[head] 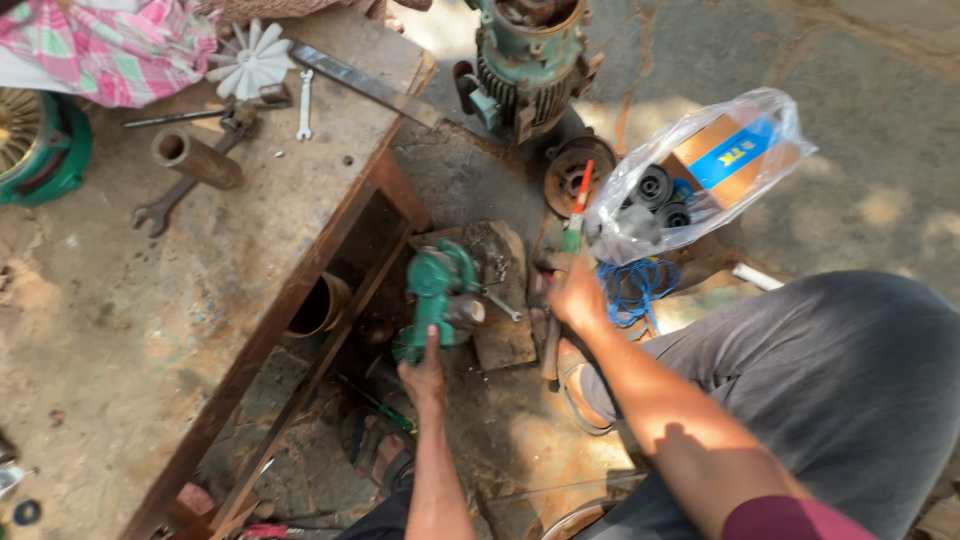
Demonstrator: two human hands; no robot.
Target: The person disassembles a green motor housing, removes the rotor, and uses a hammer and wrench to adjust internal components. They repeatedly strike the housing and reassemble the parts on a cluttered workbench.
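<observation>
My left hand grips the lower edge of a green metal pump housing and holds it on a wooden block on the ground. A short shaft end sticks out of the housing's side. My right hand is closed around the handle of a tool beside the block; the tool's head is hidden behind the hand. A screwdriver with a red and green handle lies just above that hand.
A worn wooden workbench fills the left, carrying a rusty pipe, spanners, a white fan impeller and a flat metal bar. A green motor stands behind. A plastic bag with bearings and a box lies right, over blue cord.
</observation>
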